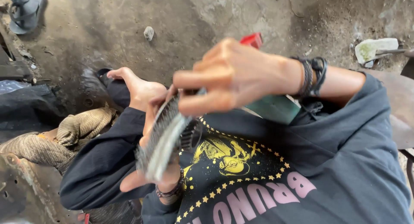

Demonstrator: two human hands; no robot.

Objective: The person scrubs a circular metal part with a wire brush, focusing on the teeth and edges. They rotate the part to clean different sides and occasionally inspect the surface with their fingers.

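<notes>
My right hand (233, 75), with dark cord bracelets on its wrist, is closed on a wire brush (166, 140). The brush is blurred and lies across a dark toothed gear (191, 135). My left hand (148, 178), with a beaded band at the wrist, holds the gear from below in front of my dark printed shirt. Most of the gear is hidden by the brush and my fingers. A red piece (252, 39) shows behind my right hand, and a teal-green flat object (276, 108) lies under that wrist.
My bare foot (133, 88) and dark trouser leg lie at the left on the dirty concrete floor. Brown knitted rags (82, 127) and a rusty metal plate (19, 189) are at lower left. A small stone (148, 33) and a white-green lump (373, 49) lie farther off.
</notes>
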